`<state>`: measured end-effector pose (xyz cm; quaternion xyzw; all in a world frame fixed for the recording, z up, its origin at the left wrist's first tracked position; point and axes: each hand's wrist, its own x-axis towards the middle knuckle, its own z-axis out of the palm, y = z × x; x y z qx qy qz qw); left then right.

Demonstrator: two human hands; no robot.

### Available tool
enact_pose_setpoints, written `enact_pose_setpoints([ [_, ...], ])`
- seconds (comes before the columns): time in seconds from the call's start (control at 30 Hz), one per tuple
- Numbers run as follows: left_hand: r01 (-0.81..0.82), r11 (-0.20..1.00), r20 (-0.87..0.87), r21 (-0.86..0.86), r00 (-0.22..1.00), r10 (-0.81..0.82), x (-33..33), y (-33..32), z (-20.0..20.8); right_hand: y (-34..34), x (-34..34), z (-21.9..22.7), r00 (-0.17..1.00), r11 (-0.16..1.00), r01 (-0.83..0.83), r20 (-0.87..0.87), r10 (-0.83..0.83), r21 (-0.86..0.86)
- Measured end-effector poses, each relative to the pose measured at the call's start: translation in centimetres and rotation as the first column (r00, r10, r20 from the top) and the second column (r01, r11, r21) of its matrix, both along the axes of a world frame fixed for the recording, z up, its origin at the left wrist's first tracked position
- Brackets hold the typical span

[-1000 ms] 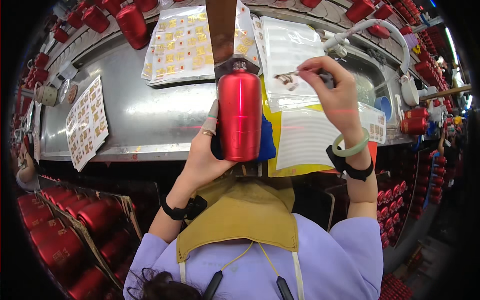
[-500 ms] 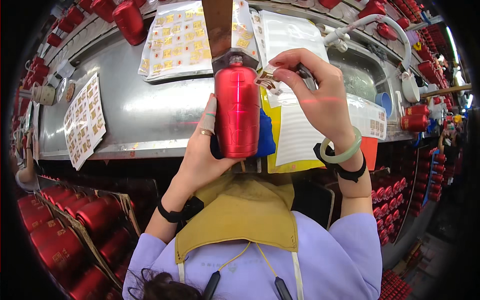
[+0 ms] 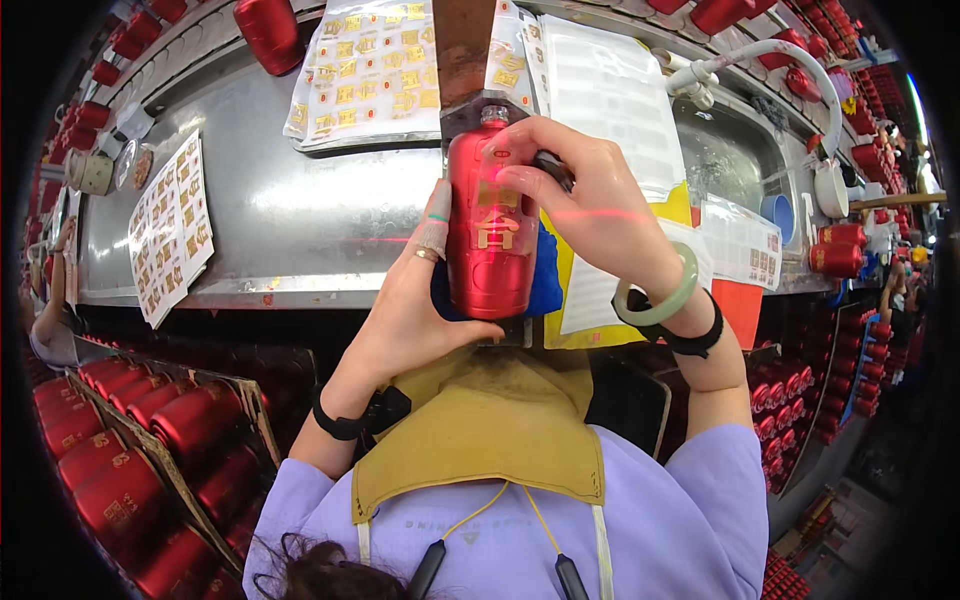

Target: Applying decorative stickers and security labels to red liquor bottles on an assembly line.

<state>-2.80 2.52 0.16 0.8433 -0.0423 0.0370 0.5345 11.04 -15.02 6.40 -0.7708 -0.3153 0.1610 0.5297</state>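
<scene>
Red bottle (image 3: 488, 275): frame centre, gold decal (image 3: 496, 230) on front. Left hand (image 3: 412, 298) spread wide against its lower left; right hand (image 3: 598, 205) narrow at its upper part, partly blocking it, whether pinching anything cannot tell. Blue cloth (image 3: 546, 275) just right. Brown post (image 3: 465, 50) above overlaps patterned sheets (image 3: 375, 85). Basin (image 3: 735, 155), upper right.
</scene>
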Motion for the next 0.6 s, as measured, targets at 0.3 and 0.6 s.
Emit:
enact_pose_setpoints([
  [0.3,-0.183,0.868,-0.119,-0.461,0.982,0.144,3.2,-1.6,-0.7,0.3,-0.2,-2.0,0.983,0.993,0.103,0.147,-0.11,0.055],
  [0.6,-0.189,0.817,-0.126,-0.545,0.982,0.143,3.2,-2.2,-0.2,0.4,-0.3,-3.4,0.973,0.964,0.219,0.033,-0.226,0.148],
])
